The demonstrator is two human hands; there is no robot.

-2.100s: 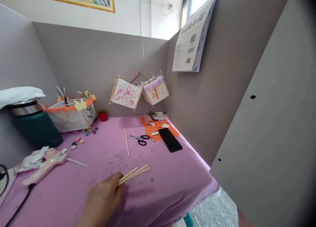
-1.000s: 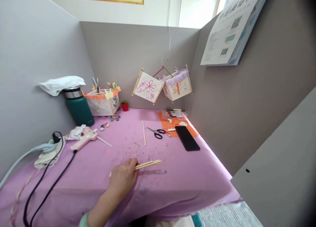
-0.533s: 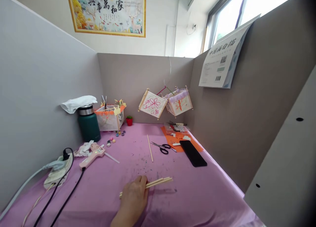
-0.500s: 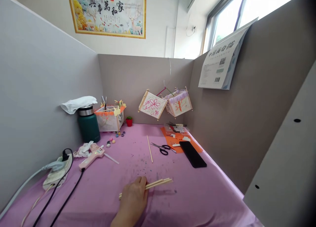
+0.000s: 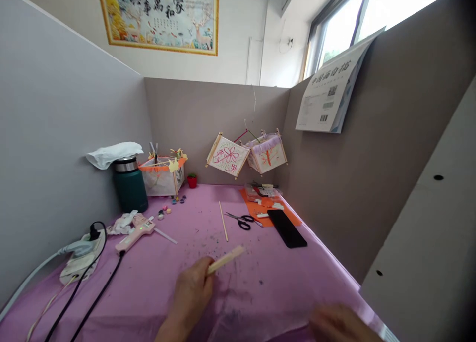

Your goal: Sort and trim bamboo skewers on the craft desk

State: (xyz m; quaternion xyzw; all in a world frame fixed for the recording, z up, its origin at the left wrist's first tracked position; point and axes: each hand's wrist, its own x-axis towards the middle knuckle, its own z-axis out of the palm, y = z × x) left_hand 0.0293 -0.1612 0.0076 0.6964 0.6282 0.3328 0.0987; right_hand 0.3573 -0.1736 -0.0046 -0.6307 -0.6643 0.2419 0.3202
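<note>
Presently gripping pale sticks in the fingers of the left hand, on the near side of the scissors. Showing a blurred right hand to their near right, leaving its fingers' state unclear. Spotting a loose stick just left of the scissors, a phone right, a glue gun well left. Reading 中国画白描 on the booklet above right, 萬和家 on the framed picture above left.

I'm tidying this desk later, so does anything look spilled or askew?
Dark specks and smudges dot the otherwise plain pink cloth around the left hand, which grips pale sticks; I can't tell what made them. The flower-painted lantern also hangs askew, its edges sloping.
</note>
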